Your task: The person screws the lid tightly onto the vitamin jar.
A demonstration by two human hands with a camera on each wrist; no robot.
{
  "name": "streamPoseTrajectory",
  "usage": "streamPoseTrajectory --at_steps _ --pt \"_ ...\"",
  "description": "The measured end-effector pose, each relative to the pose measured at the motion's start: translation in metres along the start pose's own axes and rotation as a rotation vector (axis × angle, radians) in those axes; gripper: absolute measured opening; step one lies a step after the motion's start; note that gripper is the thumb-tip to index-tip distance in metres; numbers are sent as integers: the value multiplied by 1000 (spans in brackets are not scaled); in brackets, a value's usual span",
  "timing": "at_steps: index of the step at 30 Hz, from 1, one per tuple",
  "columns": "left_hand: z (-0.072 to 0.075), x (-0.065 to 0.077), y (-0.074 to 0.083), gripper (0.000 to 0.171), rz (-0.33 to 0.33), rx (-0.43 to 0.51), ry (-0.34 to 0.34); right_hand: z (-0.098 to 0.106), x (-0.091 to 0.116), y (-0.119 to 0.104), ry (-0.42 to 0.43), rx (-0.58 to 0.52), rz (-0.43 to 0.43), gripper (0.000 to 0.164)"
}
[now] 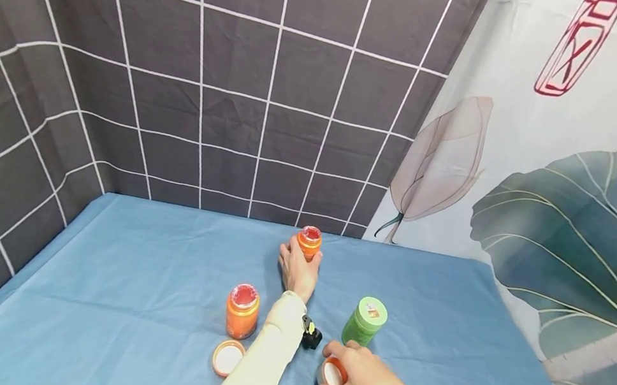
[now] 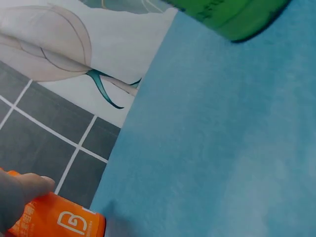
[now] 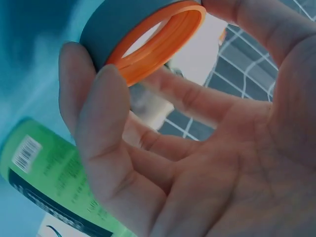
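Through the remote feed I am counting two open jars: a nearer orange jar (image 1: pixel 241 320) and a farther orange jar (image 1: pixel 310 239). I am also tallying two lids, a loose lid (image 1: pixel 228 358) and a held lid (image 1: pixel 334 372), so lids are matching open jars in number. One green container (image 1: pixel 364 321) is bringing my total of containers to three. I am seeing two hands, one left hand (image 1: pixel 299 271) and one right hand (image 1: pixel 367 383), and a single blue cloth (image 1: pixel 161 264).
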State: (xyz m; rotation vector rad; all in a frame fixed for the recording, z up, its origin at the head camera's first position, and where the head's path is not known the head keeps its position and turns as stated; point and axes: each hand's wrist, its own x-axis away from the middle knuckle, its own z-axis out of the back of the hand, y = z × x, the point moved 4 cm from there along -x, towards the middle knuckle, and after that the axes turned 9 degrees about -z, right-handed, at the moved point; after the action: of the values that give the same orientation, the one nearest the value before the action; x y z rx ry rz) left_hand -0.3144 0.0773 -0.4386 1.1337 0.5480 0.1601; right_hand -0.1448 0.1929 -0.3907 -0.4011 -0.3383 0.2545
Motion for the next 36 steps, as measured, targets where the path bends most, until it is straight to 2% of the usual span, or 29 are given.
streamPoseTrajectory --at_steps 6,13,18,20,25,27,32,36 --pt "4 7 3 48 -16 4 -20 14 -1 -2 -5 -76 49 40" --pt "11 18 5 44 -18 9 -70 27 -1 -6 100 -214 219 34" --pt "18 25 6 43 -26 28 -101 37 -6 -5 185 -306 218 35" --pt "22 28 6 43 -42 23 -118 40 -8 -6 213 -351 226 35" --pt "30 40 8 44 -118 24 -176 47 -12 -12 285 -451 304 42" --pt "33 45 8 43 -148 22 -202 49 -13 -13 325 -465 307 43" --pt "41 52 8 42 -194 26 -248 52 -18 -16 398 -499 229 41" --pt "47 56 6 41 -230 30 -272 55 -24 -18 444 -555 210 39"
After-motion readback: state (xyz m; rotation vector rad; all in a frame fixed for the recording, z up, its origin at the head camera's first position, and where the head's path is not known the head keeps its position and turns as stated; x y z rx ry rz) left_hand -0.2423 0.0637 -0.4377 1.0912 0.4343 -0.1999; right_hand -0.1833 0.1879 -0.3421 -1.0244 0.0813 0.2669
